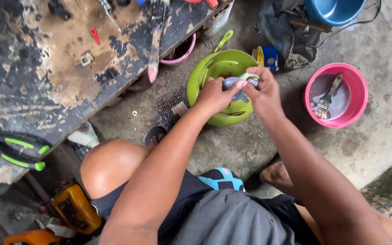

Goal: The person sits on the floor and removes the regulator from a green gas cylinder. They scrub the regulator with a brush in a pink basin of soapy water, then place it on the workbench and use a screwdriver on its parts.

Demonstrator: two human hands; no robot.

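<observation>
Left hand (214, 96) clamps onto the grey regulator (233, 85), right hand (263, 93) pinching it from the other side, both directly over the green gas cylinder (218, 68) on the floor. Beyond the right hand sits a pink bowl (357, 90) holding a paintbrush (328, 97).
</observation>
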